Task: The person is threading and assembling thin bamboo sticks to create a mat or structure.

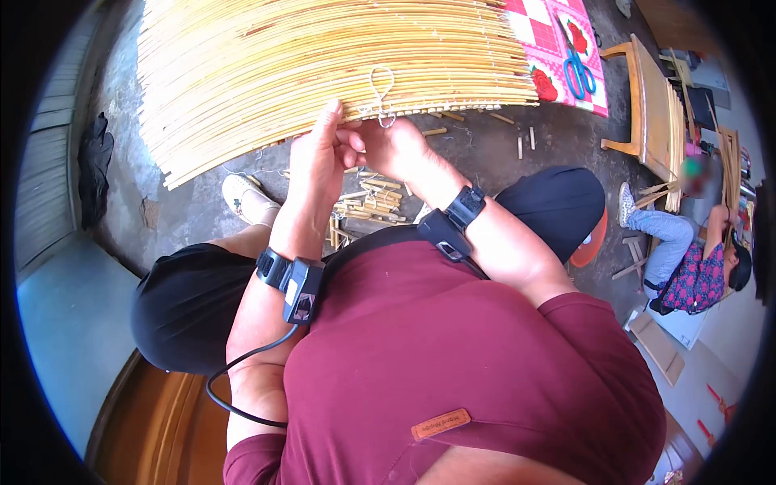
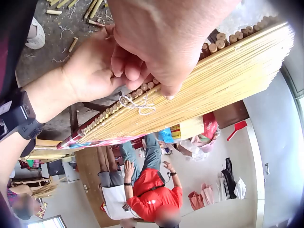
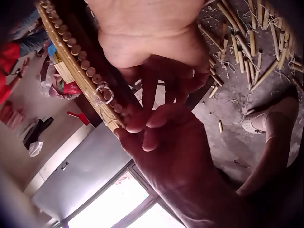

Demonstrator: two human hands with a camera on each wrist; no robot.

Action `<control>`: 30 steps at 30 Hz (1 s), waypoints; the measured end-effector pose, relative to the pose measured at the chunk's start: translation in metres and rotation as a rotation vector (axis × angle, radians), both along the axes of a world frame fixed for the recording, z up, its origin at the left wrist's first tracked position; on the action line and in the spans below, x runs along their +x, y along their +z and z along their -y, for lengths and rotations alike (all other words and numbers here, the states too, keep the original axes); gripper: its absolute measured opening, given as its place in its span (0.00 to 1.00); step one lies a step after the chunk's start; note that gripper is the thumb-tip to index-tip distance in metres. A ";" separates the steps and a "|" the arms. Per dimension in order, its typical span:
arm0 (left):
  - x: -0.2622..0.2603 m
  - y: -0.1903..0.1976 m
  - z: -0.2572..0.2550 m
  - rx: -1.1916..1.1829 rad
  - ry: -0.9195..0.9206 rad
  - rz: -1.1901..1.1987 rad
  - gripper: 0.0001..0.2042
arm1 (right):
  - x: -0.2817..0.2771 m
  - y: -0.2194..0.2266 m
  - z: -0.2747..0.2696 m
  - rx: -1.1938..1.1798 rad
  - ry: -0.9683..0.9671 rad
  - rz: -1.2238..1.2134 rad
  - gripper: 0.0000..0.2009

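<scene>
A mat of thin pale sticks (image 1: 323,48) spans the top of the head view, its cut ends lined up along the near edge in the left wrist view. A white string (image 2: 141,108) lies in loops on that edge. My left hand (image 1: 317,158) grips the edge, thumb on top and fingers curled below. Beside it, my right hand (image 1: 400,149) reaches under the edge near the string; its fingertips are partly hidden. In the right wrist view, the fingers of my right hand (image 3: 152,47) meet those of my left hand (image 3: 175,142).
Blue-handled scissors (image 1: 579,77) lie on a pink patterned cloth (image 1: 598,97) at the mat's right. Short cut sticks (image 1: 376,202) litter the floor below my hands. A wooden stool (image 1: 643,101) stands to the right, near a seated person (image 1: 699,275). Another person wears red (image 2: 154,194).
</scene>
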State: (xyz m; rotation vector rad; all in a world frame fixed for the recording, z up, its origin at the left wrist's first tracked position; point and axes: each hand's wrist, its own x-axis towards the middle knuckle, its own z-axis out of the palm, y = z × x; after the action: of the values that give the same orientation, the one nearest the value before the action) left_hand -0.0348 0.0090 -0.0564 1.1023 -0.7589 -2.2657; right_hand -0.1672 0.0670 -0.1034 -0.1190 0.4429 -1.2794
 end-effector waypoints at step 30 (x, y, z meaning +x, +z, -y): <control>-0.004 -0.007 -0.004 -0.077 0.061 0.057 0.21 | -0.038 -0.041 0.003 -0.122 -0.310 -1.868 0.12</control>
State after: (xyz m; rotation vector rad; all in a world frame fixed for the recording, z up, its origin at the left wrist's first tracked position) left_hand -0.0392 0.0125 -0.0634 1.1422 -0.8170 -2.1441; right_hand -0.2047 0.0642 -0.1440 -1.4440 1.9984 -1.1543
